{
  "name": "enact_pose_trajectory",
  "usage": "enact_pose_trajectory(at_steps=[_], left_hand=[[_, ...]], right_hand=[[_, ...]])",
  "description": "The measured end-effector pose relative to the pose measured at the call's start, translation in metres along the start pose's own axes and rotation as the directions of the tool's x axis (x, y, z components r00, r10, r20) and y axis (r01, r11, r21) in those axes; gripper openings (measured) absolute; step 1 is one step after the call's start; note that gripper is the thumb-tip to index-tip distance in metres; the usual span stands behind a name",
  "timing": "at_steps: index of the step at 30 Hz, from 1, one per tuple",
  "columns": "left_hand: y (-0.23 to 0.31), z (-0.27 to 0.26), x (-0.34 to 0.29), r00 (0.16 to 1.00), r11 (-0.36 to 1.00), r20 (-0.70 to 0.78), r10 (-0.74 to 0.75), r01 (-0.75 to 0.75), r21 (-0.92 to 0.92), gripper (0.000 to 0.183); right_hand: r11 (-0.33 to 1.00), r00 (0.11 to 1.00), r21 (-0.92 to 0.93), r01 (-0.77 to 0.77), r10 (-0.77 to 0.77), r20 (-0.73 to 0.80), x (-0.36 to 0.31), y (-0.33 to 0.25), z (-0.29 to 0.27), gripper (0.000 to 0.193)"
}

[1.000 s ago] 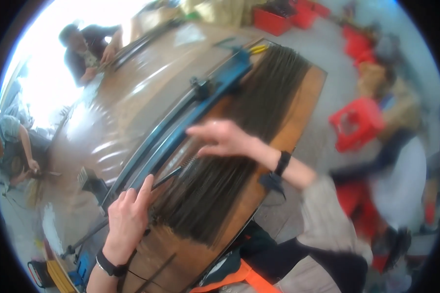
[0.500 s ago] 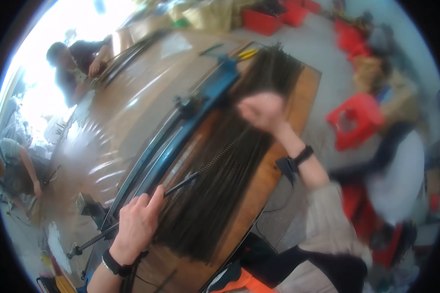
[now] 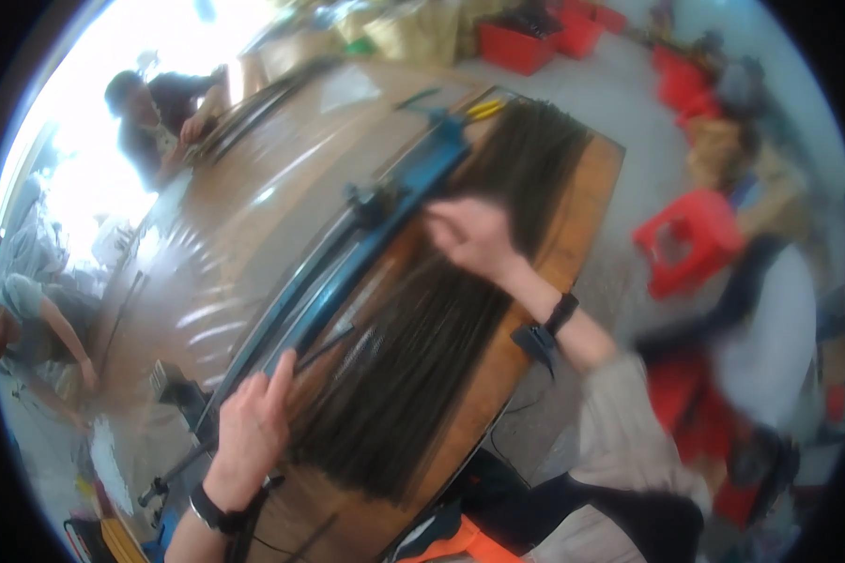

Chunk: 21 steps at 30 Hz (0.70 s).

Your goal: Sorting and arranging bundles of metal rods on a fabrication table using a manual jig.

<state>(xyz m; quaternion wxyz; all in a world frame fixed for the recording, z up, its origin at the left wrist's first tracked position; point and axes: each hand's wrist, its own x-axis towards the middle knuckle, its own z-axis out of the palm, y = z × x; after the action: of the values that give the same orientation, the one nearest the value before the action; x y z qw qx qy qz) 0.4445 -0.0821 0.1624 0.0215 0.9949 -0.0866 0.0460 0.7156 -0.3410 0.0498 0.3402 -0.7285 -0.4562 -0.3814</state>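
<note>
My left hand (image 3: 251, 427) is closed around a thin dark rod (image 3: 327, 348), whose end points up and to the right. Farther along the bench, my right hand (image 3: 474, 236) has its fingers pinched together beside the blue metal rail (image 3: 340, 281); blur hides what they hold. A wide bundle of long, thin dark coil springs (image 3: 394, 394) lies under and to the right of both hands. On the rail sits a dark metal block (image 3: 374, 204). Yellow-handled pliers (image 3: 484, 110) rest near the rail's far end.
Clear plastic sheeting (image 3: 253, 216) covers the table left of the rail. One person (image 3: 164, 117) works at its far left side, another person (image 3: 47, 319) at the near left. A red stool (image 3: 690, 239) stands on the floor at right; red crates (image 3: 516, 47) stand at the back.
My right hand has moved left and slightly nearer, toward the rail. My left hand and the rod have shifted slightly left. The coil stretching from the rod's end is no longer distinct.
</note>
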Motion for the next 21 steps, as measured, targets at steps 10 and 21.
enact_pose_trajectory(at_steps=[10, 21], left_hand=[[-0.012, -0.019, -0.044, 0.999, 0.998, -0.045, -0.021, 0.023, 0.052, 0.049], [-0.040, -0.038, -0.114, 0.973, 0.979, -0.219, -0.077, 0.116, 0.170, 0.051]], right_hand=[[0.921, 0.924, 0.265, -0.286, 0.192, 0.329, 0.004, -0.137, 0.017, 0.036], [0.831, 0.988, 0.545, 0.110, -0.152, 0.033, 0.021, -0.197, 0.058, 0.032]])
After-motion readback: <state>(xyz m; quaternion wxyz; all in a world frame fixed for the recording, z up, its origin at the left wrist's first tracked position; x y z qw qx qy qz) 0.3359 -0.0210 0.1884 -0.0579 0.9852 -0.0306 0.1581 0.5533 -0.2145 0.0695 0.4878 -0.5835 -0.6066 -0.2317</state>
